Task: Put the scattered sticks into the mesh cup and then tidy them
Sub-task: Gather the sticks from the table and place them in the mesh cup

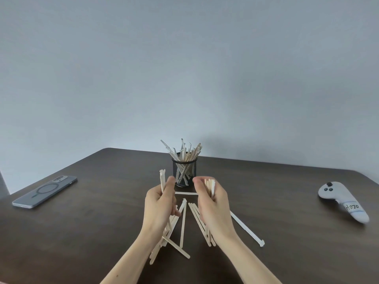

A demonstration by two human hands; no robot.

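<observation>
A black mesh cup (184, 170) stands upright at the table's middle, holding several pale wooden sticks (184, 151) that fan out above its rim. My left hand (161, 203) is closed around a bunch of sticks (162, 180) just left of the cup and in front of it. My right hand (213, 203) grips another bunch (210, 186) just right of the cup. More loose sticks (182, 228) lie on the table under and between my hands. One white wrapped stick (247, 228) lies to the right, and another stick (185, 193) lies across at the cup's base.
The dark brown table (287, 201) has a grey phone (46, 191) lying face down at the left. A white hand controller (342, 201) rests at the far right. A plain grey wall rises behind the table's far edge.
</observation>
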